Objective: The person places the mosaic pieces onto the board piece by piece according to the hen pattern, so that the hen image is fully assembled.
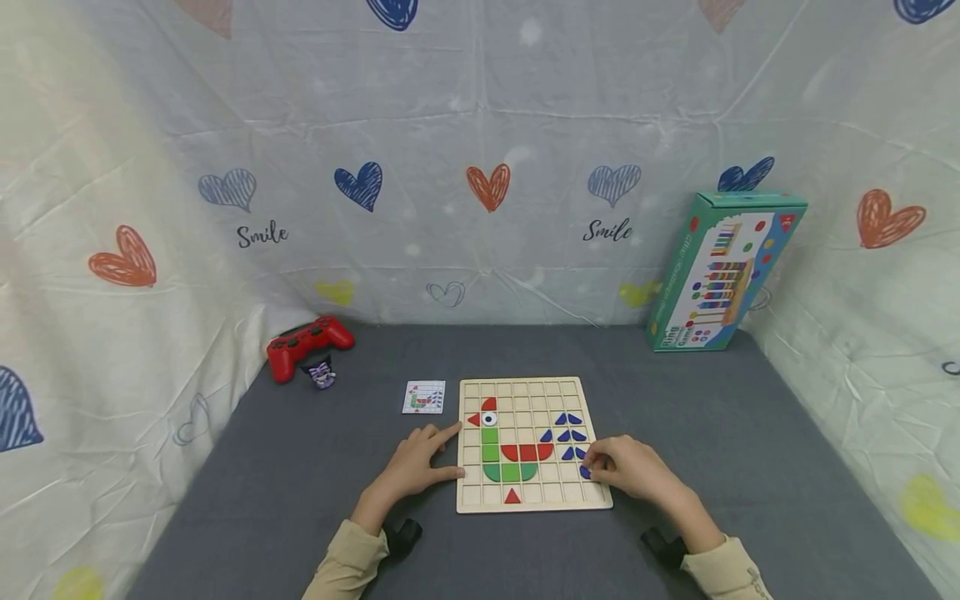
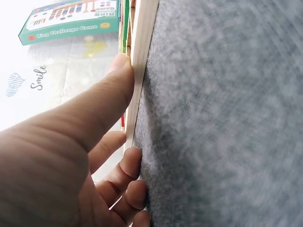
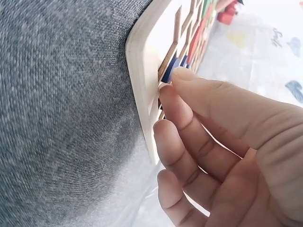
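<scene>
A wooden grid board (image 1: 555, 495) lies on the table with coloured tiles set in its squares. Red, green and blue tiles and a round eye tile (image 1: 489, 419) form a bird shape. At the board's right edge my right hand (image 1: 633, 471) pinches a blue tile (image 3: 169, 71) between thumb and forefinger, low over a square; the fingers partly cover it. My left hand (image 1: 411, 463) rests against the board's left edge, thumb and forefinger extended and touching the rim. A small pattern card (image 1: 423, 397) with a similar bird lies beyond the left hand.
A red game controller (image 1: 309, 345) and a small purple figure (image 1: 321, 373) lie at the back left. The green game box (image 1: 723, 271) leans at the back right. A cloth printed with hearts hangs behind the grey table (image 1: 300, 500) and at both sides.
</scene>
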`<state>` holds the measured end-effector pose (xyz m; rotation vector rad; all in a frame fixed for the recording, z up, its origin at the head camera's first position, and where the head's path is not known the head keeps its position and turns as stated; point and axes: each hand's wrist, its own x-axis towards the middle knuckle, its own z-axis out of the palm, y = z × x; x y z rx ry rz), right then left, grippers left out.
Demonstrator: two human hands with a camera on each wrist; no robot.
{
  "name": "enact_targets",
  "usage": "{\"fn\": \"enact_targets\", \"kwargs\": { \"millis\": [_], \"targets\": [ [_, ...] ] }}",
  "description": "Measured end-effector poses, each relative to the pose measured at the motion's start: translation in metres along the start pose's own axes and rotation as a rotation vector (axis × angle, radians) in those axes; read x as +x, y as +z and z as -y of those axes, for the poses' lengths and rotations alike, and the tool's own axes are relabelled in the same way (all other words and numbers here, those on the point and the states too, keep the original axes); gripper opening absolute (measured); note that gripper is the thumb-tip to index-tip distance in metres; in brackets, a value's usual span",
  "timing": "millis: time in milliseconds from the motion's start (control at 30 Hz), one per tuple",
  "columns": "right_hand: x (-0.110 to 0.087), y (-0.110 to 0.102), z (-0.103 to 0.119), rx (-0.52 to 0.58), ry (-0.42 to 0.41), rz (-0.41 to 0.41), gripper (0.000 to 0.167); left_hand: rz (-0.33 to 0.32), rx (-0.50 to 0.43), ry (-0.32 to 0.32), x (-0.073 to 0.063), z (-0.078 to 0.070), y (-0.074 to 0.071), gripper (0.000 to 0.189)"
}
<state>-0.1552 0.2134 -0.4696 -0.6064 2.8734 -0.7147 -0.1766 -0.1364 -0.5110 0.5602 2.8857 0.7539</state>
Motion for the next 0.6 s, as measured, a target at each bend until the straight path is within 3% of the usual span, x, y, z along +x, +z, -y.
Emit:
{"fn": "enact_targets", "kwargs": {
  "millis": [333, 600],
  "targets": [
    [-0.002, -0.009, -0.008, -0.01, 0.018, -0.048, 0.006, 0.012, -0.009, 0.039, 0.0, -0.006, -0.002, 0.075],
    [0.004, -0.02, -0.02, -0.055, 0.04, -0.135, 0.019, -0.024, -0.037, 0.034, 0.0, -0.001, -0.003, 0.076]
  ]
}}
